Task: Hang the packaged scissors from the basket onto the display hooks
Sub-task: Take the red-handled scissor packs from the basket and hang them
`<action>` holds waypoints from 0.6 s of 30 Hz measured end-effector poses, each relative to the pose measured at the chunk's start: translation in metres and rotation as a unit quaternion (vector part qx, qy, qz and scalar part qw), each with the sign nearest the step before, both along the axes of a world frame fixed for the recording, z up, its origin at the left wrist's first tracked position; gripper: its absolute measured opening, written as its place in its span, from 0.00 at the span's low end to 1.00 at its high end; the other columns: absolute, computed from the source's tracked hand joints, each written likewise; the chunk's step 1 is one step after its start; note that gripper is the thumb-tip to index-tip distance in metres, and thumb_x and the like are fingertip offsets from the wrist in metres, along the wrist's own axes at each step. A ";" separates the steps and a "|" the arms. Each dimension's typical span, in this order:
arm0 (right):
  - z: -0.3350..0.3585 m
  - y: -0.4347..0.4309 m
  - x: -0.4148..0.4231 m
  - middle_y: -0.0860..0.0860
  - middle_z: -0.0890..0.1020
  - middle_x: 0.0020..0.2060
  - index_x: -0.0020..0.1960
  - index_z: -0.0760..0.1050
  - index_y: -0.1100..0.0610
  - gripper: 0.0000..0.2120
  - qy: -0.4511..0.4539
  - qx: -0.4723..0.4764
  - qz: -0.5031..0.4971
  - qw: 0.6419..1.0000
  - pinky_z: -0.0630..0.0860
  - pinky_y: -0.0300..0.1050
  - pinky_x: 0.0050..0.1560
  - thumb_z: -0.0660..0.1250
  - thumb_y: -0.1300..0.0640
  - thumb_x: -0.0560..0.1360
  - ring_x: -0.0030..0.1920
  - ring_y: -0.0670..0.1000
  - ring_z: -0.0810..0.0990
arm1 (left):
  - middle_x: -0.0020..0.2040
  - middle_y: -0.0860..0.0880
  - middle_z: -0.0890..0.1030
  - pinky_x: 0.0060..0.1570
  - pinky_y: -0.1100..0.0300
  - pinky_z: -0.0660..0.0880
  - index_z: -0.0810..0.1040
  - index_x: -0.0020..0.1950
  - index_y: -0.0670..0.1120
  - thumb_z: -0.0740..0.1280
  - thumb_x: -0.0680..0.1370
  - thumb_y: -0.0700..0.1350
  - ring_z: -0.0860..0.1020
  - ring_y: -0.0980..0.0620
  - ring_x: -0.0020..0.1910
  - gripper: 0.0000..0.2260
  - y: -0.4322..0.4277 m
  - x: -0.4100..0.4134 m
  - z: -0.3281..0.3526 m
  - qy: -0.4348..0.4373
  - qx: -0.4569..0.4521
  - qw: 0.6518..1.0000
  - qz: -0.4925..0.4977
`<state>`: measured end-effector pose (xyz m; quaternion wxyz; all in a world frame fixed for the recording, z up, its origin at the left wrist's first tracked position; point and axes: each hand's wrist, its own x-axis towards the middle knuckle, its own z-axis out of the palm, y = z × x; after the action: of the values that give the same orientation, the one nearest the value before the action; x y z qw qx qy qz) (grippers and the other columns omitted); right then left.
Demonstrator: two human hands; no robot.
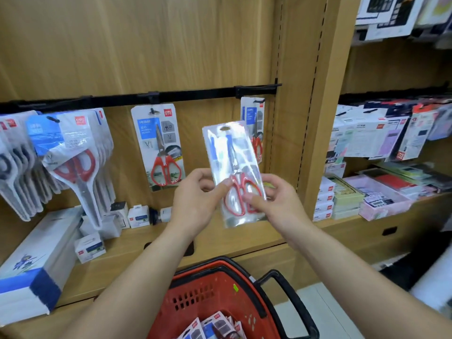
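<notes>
Glare off the clear wrapper is the first worry, since it washes out the top of the pack of scissors [233, 172]. The pack is held up in front of the wooden display wall [122, 45], tilted a little to the left. Both hands grip only its lower end, around the red handles. The left hand [193, 204] pinches the left edge with its thumb on the front, and the right hand [276, 204] pinches the right edge the same way.

The hang hole [224, 128] at the top is far from either grip. The long card could flex or sway as it is pushed forward, and the hole may miss the hook's tip.

The nearest hook [258, 102] sits up and to the right on the black rail [195, 93], partly hidden behind the held pack. It already carries a right-hand pack [253, 118], which a careless thrust could knock off. The middle hook [153, 110] holds a middle pack [159, 148].

A slick wrapper gripped this low could also slide free and drop, probably toward the red basket [195, 297] below, where spare packs [215, 325] wait. Hanging looks not yet begun.
</notes>
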<state>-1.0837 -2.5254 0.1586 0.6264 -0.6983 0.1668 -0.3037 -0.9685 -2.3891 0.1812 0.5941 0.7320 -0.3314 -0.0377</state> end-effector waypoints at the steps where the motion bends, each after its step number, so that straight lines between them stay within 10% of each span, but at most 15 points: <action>1: 0.004 -0.007 -0.001 0.52 0.88 0.48 0.61 0.76 0.54 0.18 -0.009 0.008 -0.019 1.000 0.84 0.51 0.45 0.76 0.61 0.75 0.46 0.52 0.88 | 0.45 0.53 0.86 0.55 0.50 0.81 0.78 0.62 0.50 0.74 0.77 0.55 0.84 0.56 0.48 0.17 -0.001 0.002 0.003 -0.013 0.022 1.000 -0.003; 7: 0.024 -0.048 0.000 0.50 0.88 0.45 0.63 0.74 0.53 0.17 -0.031 0.033 -0.098 0.994 0.82 0.41 0.36 0.74 0.62 0.77 0.42 0.47 0.88 | 0.54 0.58 0.82 0.46 0.68 0.72 0.75 0.70 0.51 0.73 0.79 0.52 0.81 0.59 0.50 0.20 0.003 0.012 0.008 -0.084 0.087 0.993 0.014; 18: 0.029 -0.060 0.016 0.51 0.87 0.48 0.54 0.75 0.47 0.17 -0.047 0.031 -0.110 0.992 0.83 0.46 0.40 0.75 0.66 0.75 0.43 0.49 0.88 | 0.53 0.58 0.82 0.44 0.66 0.74 0.77 0.68 0.52 0.74 0.78 0.51 0.82 0.60 0.46 0.19 0.011 0.025 -0.002 -0.099 0.113 0.988 0.025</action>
<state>-1.0680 -2.5857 0.1872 0.6175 -0.6409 0.2221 -0.3983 -0.9440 -2.3782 0.1795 0.4721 0.8027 -0.3641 0.0124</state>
